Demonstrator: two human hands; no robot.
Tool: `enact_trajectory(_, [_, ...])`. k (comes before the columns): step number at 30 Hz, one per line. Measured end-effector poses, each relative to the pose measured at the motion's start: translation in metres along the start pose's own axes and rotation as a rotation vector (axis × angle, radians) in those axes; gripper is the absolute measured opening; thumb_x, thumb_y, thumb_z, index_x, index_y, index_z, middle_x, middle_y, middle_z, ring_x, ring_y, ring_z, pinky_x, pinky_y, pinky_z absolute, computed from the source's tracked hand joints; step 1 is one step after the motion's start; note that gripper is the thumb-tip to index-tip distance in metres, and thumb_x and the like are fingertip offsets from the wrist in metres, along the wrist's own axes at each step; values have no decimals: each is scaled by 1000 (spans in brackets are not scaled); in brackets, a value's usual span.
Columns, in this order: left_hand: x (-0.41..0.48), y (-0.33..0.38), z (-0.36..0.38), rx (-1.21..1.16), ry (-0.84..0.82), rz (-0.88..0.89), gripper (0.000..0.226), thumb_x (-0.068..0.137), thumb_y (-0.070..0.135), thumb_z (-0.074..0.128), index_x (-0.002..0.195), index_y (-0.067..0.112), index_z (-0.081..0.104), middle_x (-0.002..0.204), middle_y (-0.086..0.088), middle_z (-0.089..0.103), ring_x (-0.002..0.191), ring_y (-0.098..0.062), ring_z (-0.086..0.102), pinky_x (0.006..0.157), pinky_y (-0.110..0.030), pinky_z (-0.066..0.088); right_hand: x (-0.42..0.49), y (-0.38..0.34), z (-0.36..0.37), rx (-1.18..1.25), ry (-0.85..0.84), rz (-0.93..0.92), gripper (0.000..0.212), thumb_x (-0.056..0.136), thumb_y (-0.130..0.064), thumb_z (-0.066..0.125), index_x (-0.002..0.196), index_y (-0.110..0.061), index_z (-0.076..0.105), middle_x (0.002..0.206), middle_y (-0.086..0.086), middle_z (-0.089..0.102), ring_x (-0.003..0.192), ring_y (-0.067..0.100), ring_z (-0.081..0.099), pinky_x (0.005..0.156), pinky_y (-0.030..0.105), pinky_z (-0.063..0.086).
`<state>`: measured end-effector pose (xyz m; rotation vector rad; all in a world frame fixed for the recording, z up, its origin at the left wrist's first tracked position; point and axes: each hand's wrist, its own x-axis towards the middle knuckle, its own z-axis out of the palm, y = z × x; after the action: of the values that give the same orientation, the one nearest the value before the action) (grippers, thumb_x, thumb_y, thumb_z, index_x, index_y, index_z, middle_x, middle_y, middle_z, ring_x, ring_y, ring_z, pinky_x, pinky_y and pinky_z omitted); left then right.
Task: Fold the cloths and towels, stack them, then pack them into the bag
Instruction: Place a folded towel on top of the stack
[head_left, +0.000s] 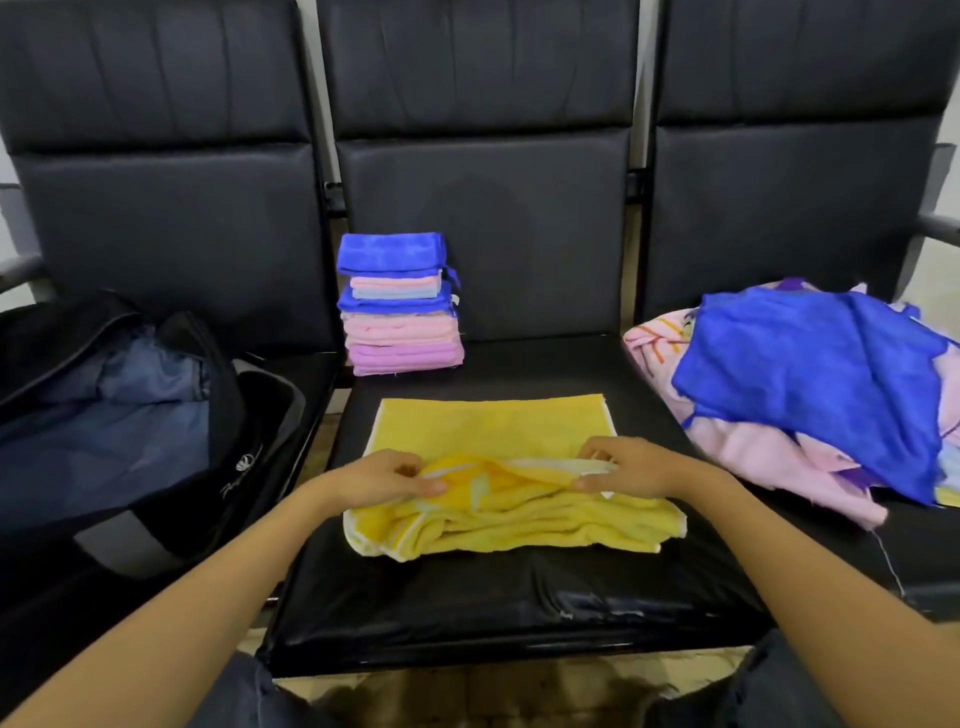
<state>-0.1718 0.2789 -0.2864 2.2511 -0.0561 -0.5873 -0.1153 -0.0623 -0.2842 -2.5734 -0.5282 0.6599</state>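
Yellow towel (498, 423) pinched by left hand (387, 480), right hand (628, 467); black bag (249, 467) unzipped, blue lining (130, 415) showing

A yellow towel (493, 431) lies half spread on the middle seat (467, 587). Its far part is flat and its near edge is bunched in folds, pinched at either end by the left hand (384, 480) and the right hand (634, 467). Behind it, at the seat's back left corner, stands a neat stack (400, 306) of folded blue, pink and lilac cloths. A loose heap (805, 384) of blue and pink cloths lies on the right seat, and a dark bag (228, 483) sits open on the left one.
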Motion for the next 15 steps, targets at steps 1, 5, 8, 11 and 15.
enact_trajectory(1, [0, -2, -2, -56, 38, 27, 42, 76, 53, 73, 69, 18, 50, 71, 6, 49, 73, -12, 48, 70, -28, 37, 2, 3, -1, 6, 13, -5, 33, 87, -51, 60, 113, -33, 54, 118, -4, 56, 108, 16, 54, 93, 30, 45])
enact_trajectory(5, [-1, -4, -14, -513, 138, -8, 45, 60, 30, 89, 91, 8, 64, 99, -14, 72, 94, -30, 69, 87, -41, 54, 5, 5, -1, 7, -12, -57, 50, 85, -45, 66, 128, -36, 42, 122, -7, 49, 111, 15, 51, 93, 26, 42])
enact_trajectory(8, [3, -6, -22, -699, 174, -93, 77, 35, 36, 97, 98, 6, 64, 101, -16, 73, 90, -28, 71, 74, -38, 59, 12, 4, 3, -38, 13, -62, 52, 88, -32, 64, 134, -33, 40, 119, -5, 48, 111, 18, 51, 92, 27, 42])
enact_trajectory(11, [7, -13, -24, -595, 191, -216, 56, 59, 21, 88, 108, 6, 63, 107, -15, 71, 95, -26, 69, 78, -37, 57, 17, 2, 5, -82, 34, -20, 38, 93, -22, 55, 128, -29, 45, 123, 3, 52, 106, 17, 51, 89, 26, 43])
enact_trajectory(15, [12, -20, -28, -375, 227, -335, 33, 76, 12, 79, 104, 10, 62, 103, -8, 68, 93, -19, 66, 70, -28, 53, 21, 2, 6, -78, -16, 30, 32, 95, -37, 51, 126, -30, 45, 125, 5, 53, 107, 19, 53, 94, 33, 47])
